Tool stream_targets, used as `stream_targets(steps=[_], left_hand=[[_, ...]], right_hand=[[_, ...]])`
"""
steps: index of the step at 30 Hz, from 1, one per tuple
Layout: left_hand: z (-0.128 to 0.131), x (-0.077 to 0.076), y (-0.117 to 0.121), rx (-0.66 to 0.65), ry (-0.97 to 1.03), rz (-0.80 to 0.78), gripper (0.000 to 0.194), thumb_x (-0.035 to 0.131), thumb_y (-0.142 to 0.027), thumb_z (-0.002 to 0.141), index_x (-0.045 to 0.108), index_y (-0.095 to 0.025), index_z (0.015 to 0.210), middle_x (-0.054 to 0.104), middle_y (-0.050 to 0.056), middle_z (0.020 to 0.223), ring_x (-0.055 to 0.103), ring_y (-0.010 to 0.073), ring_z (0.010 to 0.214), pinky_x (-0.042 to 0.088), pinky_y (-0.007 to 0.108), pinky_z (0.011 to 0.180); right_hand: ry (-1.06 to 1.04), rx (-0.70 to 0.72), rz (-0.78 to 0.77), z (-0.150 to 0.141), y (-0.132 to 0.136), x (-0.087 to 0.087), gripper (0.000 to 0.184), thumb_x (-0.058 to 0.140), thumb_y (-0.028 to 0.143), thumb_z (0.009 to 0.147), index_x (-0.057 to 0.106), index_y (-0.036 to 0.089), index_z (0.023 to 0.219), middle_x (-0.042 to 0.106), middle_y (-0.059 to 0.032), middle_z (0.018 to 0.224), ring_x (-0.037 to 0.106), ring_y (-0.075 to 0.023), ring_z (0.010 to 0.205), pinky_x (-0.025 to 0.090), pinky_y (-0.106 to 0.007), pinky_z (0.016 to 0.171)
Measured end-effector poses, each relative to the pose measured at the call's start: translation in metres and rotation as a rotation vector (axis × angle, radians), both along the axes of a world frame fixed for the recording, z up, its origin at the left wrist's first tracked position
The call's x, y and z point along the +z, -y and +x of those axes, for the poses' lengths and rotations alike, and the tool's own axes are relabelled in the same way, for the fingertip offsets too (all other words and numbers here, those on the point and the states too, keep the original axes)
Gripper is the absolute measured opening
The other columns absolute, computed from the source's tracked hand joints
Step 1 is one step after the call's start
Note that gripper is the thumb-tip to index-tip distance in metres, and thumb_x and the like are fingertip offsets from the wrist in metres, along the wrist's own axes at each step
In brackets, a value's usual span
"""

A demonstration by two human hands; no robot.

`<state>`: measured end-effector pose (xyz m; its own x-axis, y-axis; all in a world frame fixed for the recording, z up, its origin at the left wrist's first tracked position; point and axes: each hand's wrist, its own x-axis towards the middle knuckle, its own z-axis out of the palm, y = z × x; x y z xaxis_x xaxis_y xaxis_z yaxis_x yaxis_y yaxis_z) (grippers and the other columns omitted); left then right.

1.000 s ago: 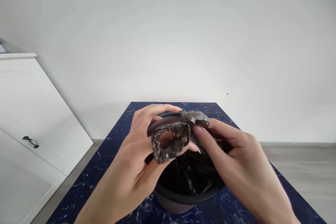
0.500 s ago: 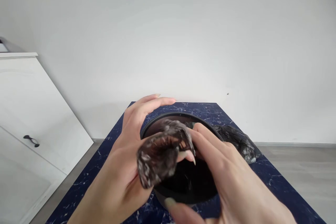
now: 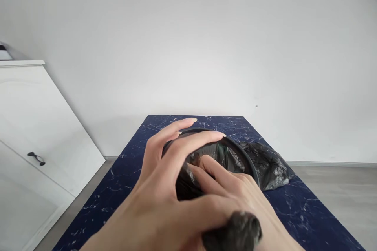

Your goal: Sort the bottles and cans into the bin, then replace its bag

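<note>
A round black bin [image 3: 255, 170] stands on the table with thin black plastic bag [image 3: 226, 157] inside its rim. My left hand [image 3: 159, 188] curves over the bin's left side, fingers apart above the rim. Its thumb reaches right across my right hand, and a bunched end of the bag sticks out below the thumb, held there. My right hand [image 3: 238, 188] is in the bin's opening with bent fingers against the plastic. My right fingertips and thumb are mostly hidden.
Another crumpled piece of black plastic [image 3: 268, 166] lies on the table right of the bin. The dark blue marbled table [image 3: 132, 147] stands against a white wall [image 3: 188, 47]. A white cabinet [image 3: 44, 121] with a black handle is on the left.
The bunched plastic has moved down and right with my left thumb, which now crosses over my right hand. My right hand's fingers have bent in towards the plastic in the bin.
</note>
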<state>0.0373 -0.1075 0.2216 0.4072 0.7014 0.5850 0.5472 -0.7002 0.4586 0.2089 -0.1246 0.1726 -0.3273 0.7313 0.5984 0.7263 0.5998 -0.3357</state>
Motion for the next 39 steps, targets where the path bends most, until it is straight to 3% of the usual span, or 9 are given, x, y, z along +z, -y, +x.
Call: stream_targets(steps=[2,5,11,14,17,20,27,32,39], left_hand=[[0.007,0.000,0.011,0.009,0.030,0.059,0.061,0.084,-0.047,0.089,0.061,-0.059,0.144,0.058,-0.007,0.153,0.047,0.0351,0.154,0.060,0.043,0.115],[0.010,0.003,0.020,-0.051,-0.012,0.103,0.060,0.083,-0.048,0.091,0.060,-0.058,0.146,0.059,-0.006,0.153,0.042,0.0386,0.157,0.059,0.049,0.116],[-0.004,-0.002,0.009,-0.001,0.055,0.080,0.094,0.090,-0.055,0.081,0.043,-0.041,0.161,0.054,0.006,0.160,0.043,0.0431,0.155,0.056,0.055,0.118],[-0.003,-0.007,0.002,-0.062,0.050,-0.051,0.084,0.092,-0.053,0.079,0.049,-0.039,0.150,0.061,0.007,0.151,0.060,0.0373,0.141,0.063,0.049,0.106],[0.004,-0.008,-0.003,-0.093,-0.057,-0.161,0.064,0.094,-0.048,0.079,0.059,-0.038,0.132,0.065,0.004,0.143,0.061,0.0338,0.137,0.065,0.047,0.099],[0.010,-0.008,-0.006,-0.133,-0.110,-0.164,0.036,0.088,-0.038,0.085,0.067,-0.033,0.114,0.071,0.002,0.131,0.057,0.0314,0.139,0.060,0.047,0.106],[0.012,-0.006,-0.012,-0.227,-0.127,-0.106,0.005,0.075,-0.025,0.096,0.071,-0.027,0.098,0.079,0.001,0.105,0.063,0.0278,0.127,0.051,0.046,0.113],[0.008,-0.009,-0.015,-0.197,-0.178,-0.089,0.017,0.065,-0.015,0.098,0.074,-0.027,0.105,0.079,0.003,0.115,0.060,0.0281,0.137,0.052,0.045,0.114],[0.005,-0.012,-0.014,-0.090,-0.146,-0.110,0.015,0.058,-0.025,0.105,0.073,-0.028,0.107,0.073,0.006,0.126,0.059,0.0284,0.136,0.057,0.045,0.105]], right_hand=[[-0.042,0.030,-0.080,0.001,0.001,0.002,0.011,0.059,0.023,0.095,0.069,0.024,0.098,0.060,0.0009,0.083,0.046,-0.0092,0.050,0.027,-0.024,0.040],[-0.128,0.108,-0.181,0.007,0.003,0.009,0.029,0.052,0.027,0.105,0.065,0.023,0.080,0.058,0.0009,0.076,0.048,-0.0102,0.052,0.033,-0.023,0.044],[-0.408,0.038,-0.221,0.019,0.011,0.030,0.051,0.051,0.047,0.111,0.066,0.023,0.068,0.061,-0.0022,0.062,0.058,-0.0158,0.053,0.049,-0.027,0.050],[-0.533,0.000,-0.246,0.021,0.011,0.035,0.058,0.046,0.055,0.112,0.061,0.024,0.065,0.061,-0.0012,0.060,0.060,-0.0162,0.053,0.049,-0.026,0.047],[-0.590,0.072,-0.278,0.023,0.009,0.038,0.057,0.046,0.058,0.111,0.061,0.024,0.068,0.066,0.0003,0.064,0.064,-0.0156,0.057,0.052,-0.024,0.050],[-0.553,0.134,-0.309,0.027,0.008,0.041,0.050,0.047,0.051,0.112,0.060,0.024,0.072,0.066,0.0008,0.069,0.064,-0.0159,0.062,0.053,-0.024,0.054],[-0.272,0.331,-0.292,0.049,0.008,0.048,0.033,0.055,0.029,0.112,0.056,0.022,0.079,0.059,0.0009,0.080,0.059,-0.0130,0.071,0.052,-0.023,0.065],[-0.016,0.326,-0.236,0.068,0.007,0.041,0.022,0.051,0.014,0.108,0.066,0.024,0.095,0.066,-0.0025,0.096,0.066,-0.0141,0.081,0.055,-0.024,0.068],[-0.033,0.123,-0.052,0.072,0.004,0.033,0.011,0.061,0.016,0.102,0.059,0.027,0.103,0.066,0.0017,0.093,0.062,-0.0118,0.072,0.049,-0.022,0.061]])
